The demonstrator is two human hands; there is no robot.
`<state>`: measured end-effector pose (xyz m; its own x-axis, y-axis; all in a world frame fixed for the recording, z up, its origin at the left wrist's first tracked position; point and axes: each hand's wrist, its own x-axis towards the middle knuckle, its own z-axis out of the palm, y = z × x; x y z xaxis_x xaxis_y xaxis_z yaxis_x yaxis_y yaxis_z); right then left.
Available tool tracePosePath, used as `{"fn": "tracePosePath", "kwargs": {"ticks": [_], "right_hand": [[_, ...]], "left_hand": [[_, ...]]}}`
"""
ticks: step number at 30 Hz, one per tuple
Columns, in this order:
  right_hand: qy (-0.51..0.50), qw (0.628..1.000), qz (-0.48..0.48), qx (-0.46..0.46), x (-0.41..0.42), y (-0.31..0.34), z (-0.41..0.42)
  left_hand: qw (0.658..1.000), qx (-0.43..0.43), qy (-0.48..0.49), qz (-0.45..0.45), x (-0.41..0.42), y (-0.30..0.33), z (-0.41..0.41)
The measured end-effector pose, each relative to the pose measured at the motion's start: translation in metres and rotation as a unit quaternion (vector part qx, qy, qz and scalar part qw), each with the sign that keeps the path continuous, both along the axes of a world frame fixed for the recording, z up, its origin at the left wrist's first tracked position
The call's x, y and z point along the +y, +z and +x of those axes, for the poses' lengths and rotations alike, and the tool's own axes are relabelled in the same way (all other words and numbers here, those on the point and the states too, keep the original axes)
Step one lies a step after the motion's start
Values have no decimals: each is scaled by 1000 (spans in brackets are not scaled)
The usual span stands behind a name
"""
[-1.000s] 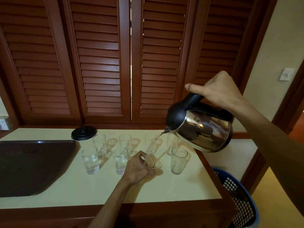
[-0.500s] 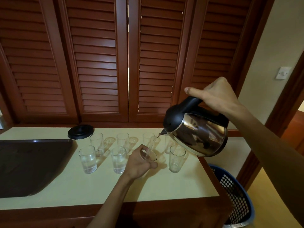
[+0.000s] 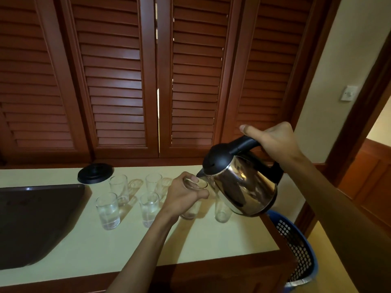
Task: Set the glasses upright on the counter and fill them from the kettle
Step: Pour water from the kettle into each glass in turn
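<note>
Several clear glasses stand upright on the cream counter [image 3: 211,240]. My left hand [image 3: 182,194] grips one front-row glass [image 3: 191,210] near its rim. My right hand [image 3: 275,140] holds the black handle of the steel kettle [image 3: 243,185], which is tilted with its spout right over that glass's rim. Two front glasses to the left, one [image 3: 107,210] and another [image 3: 148,208], hold water. Behind them stand a back-row glass [image 3: 119,186] and a second one [image 3: 154,183]. An empty-looking glass [image 3: 221,212] stands partly behind the kettle.
A dark tray [image 3: 38,220] lies at the left of the counter. The black kettle base [image 3: 95,173] sits at the back by the louvred wooden doors [image 3: 118,81]. A blue perforated basket [image 3: 296,246] stands on the floor past the counter's right edge.
The kettle has come lower and closer, so its spout now sits at the held glass's rim. My left hand stays round the same glass.
</note>
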<state>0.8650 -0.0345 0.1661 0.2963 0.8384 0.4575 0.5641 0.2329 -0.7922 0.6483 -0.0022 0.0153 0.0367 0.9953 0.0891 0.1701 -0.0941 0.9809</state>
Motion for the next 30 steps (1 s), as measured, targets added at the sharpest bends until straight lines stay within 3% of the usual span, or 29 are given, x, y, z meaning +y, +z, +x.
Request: {"fn": "tracePosePath", "kwargs": {"ticks": [10,17,30], "right_hand": [[-24,1000,-12,4,-10,-5,1],[-38,997,4,72,-12,-8,6],[-57,993,6,104,-6,-15,40]], "left_hand": [[1000,-6,-19,-9,8,-10,-1],[998,-16,-2,-52,18,-49,4],[998,-33,51,-21,33,-84,11]]}}
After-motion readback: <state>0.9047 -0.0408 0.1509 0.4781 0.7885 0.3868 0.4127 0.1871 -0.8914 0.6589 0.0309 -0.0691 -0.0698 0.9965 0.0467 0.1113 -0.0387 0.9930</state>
